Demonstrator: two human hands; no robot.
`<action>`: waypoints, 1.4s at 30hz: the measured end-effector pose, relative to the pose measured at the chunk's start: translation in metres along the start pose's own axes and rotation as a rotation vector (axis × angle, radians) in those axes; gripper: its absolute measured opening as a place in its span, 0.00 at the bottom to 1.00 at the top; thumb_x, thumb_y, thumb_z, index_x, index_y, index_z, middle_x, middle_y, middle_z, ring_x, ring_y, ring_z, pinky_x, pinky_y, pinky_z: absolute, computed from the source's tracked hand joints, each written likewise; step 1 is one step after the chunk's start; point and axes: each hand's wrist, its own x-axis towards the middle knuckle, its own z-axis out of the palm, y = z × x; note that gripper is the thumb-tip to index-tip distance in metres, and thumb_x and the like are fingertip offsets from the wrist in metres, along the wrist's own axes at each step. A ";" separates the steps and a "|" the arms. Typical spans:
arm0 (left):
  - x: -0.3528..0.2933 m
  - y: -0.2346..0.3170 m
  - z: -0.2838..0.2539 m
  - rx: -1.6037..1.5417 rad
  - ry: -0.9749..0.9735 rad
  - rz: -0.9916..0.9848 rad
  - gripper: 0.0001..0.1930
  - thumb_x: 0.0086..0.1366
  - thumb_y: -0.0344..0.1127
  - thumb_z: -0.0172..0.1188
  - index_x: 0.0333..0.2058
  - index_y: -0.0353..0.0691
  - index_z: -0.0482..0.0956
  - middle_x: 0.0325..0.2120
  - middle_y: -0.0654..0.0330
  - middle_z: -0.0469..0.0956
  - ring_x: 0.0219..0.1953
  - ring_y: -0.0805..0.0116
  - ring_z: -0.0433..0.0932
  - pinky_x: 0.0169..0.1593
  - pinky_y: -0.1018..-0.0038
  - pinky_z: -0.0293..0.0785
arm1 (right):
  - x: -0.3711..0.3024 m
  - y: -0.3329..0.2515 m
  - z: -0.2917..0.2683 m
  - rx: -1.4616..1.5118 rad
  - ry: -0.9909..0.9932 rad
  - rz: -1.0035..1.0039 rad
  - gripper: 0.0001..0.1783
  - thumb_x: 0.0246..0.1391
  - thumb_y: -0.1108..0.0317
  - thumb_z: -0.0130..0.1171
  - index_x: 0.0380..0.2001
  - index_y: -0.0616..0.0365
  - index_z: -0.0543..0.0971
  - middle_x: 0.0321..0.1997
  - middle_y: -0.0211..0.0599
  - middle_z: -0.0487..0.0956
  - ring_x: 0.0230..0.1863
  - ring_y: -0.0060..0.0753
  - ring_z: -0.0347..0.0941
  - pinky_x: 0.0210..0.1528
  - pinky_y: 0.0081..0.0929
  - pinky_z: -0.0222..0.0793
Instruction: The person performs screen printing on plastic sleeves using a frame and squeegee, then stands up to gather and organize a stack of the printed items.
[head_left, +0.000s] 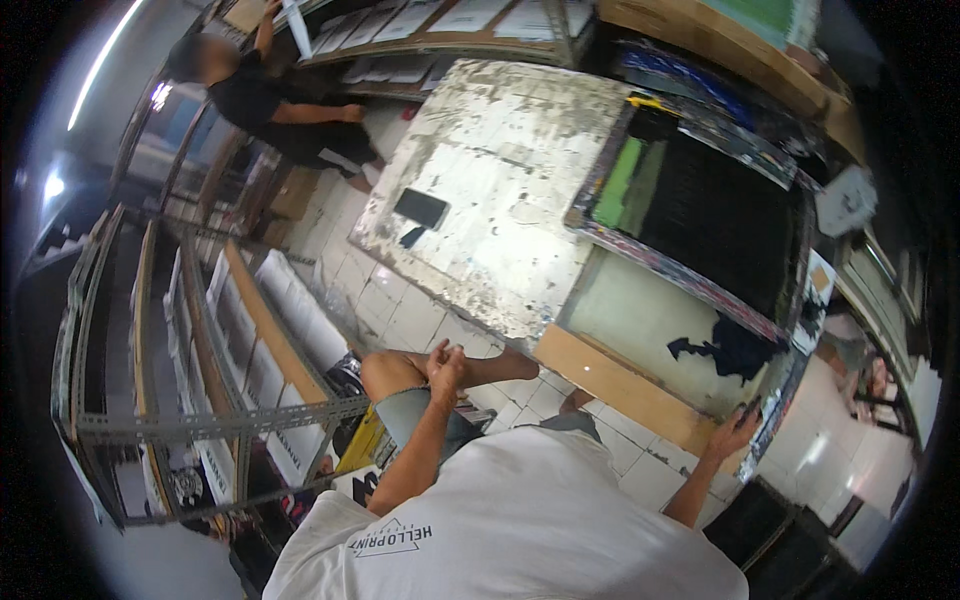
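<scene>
My left hand (447,370) is raised over my bent left knee, its fingers loosely bent and apart, with nothing visible in them. My right hand (732,436) rests at the near right corner of the work table, beside the end of a light wooden board (625,388). Its fingers stretch over the corner; a dark patch at the fingertips is too small to make out. Beyond the board, a dark crumpled cloth (735,347) lies on the pale table surface (640,300). A screen-printing frame (680,275) with black and green mesh lies behind it.
A worn white tabletop (500,170) holds a dark phone (421,208) and a small dark scrap (411,237). Metal racks (230,420) with boards stand at my left. A person in dark clothes (275,110) stands by shelves (440,45) at the far left. Tiled floor (400,310) shows between.
</scene>
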 end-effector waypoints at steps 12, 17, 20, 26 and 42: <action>-0.041 -0.072 -0.062 0.077 0.396 -0.289 0.46 0.60 0.50 0.71 0.69 0.33 0.60 0.67 0.42 0.63 0.69 0.49 0.63 0.72 0.53 0.52 | 0.002 0.009 0.000 -0.276 -0.078 -0.175 0.36 0.69 0.46 0.47 0.68 0.63 0.66 0.70 0.67 0.62 0.69 0.66 0.59 0.70 0.53 0.54; -0.048 -0.079 -0.029 0.523 0.266 -0.190 0.61 0.56 0.50 0.73 0.74 0.37 0.37 0.75 0.42 0.27 0.77 0.48 0.34 0.76 0.60 0.41 | 0.006 0.006 -0.004 -0.303 -0.126 -0.112 0.36 0.69 0.44 0.45 0.68 0.62 0.67 0.68 0.68 0.63 0.69 0.67 0.58 0.70 0.53 0.53; -0.018 -0.075 -0.034 0.314 0.322 -0.116 0.61 0.54 0.47 0.75 0.74 0.38 0.39 0.75 0.40 0.37 0.76 0.47 0.44 0.74 0.60 0.47 | 0.007 0.011 -0.003 -0.282 -0.125 -0.139 0.36 0.70 0.43 0.44 0.68 0.59 0.66 0.68 0.68 0.63 0.69 0.67 0.58 0.70 0.54 0.52; 0.012 -0.071 -0.045 0.377 0.190 -0.069 0.59 0.54 0.44 0.76 0.73 0.33 0.43 0.71 0.38 0.52 0.74 0.46 0.51 0.74 0.62 0.49 | 0.003 0.027 0.007 -0.236 -0.076 -0.108 0.37 0.68 0.42 0.46 0.68 0.59 0.67 0.66 0.67 0.65 0.67 0.66 0.60 0.70 0.53 0.54; 0.113 -0.169 -0.187 0.590 -0.215 -0.152 0.36 0.58 0.46 0.73 0.59 0.30 0.73 0.47 0.46 0.82 0.49 0.57 0.80 0.53 0.65 0.75 | -0.145 -0.162 0.081 -0.170 -0.111 -0.500 0.30 0.62 0.58 0.60 0.63 0.63 0.72 0.60 0.62 0.70 0.61 0.62 0.65 0.67 0.50 0.56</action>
